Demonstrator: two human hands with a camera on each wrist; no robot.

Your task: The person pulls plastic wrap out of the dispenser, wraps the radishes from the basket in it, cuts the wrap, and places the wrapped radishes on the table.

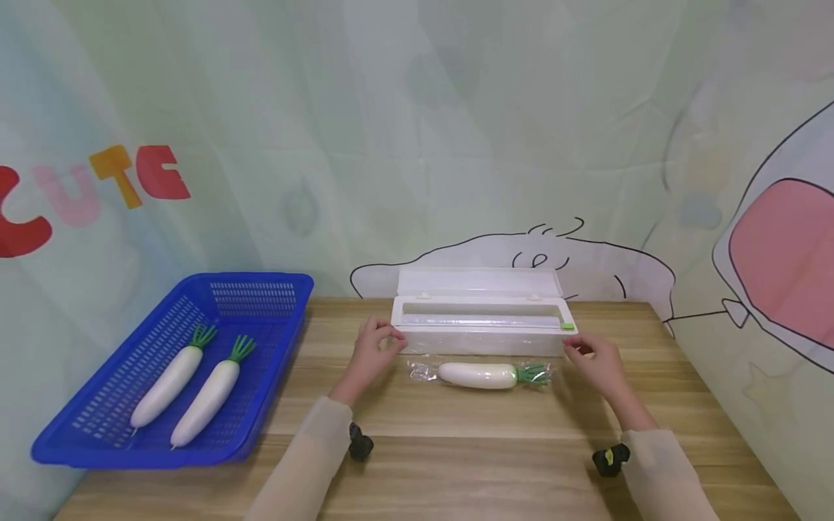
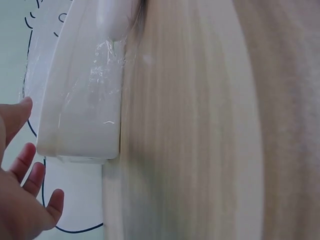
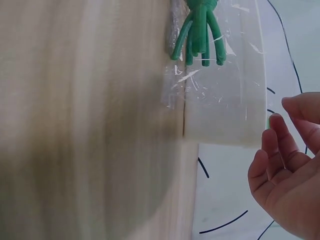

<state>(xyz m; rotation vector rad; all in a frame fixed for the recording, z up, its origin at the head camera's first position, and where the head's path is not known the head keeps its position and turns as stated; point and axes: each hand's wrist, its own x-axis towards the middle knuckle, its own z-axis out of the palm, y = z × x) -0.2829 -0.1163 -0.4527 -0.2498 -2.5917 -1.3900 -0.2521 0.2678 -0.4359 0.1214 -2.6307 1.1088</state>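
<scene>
A white daikon radish (image 1: 478,375) with green stalks lies in clear plastic wrap before a white wrap dispenser box (image 1: 482,343). The box's lid stands raised, showing the roll (image 1: 482,320) inside. Clear plastic wrap (image 2: 102,62) hangs over the box's front, with shiny creases near the radish. My left hand (image 1: 373,351) pinches the wrap's edge at the box's left front corner, its other fingers spread. At the right front corner my right hand (image 1: 596,362) does likewise, beside a green slider (image 1: 567,326). Each index finger is largely hidden behind the thumb in the wrist views.
To the left stands a blue basket (image 1: 296,318) holding two more radishes (image 1: 207,405) with green stalks. Bare wooden table (image 1: 482,463) shows between my forearms. A printed curtain (image 1: 417,145) hangs right behind the box and along the right side.
</scene>
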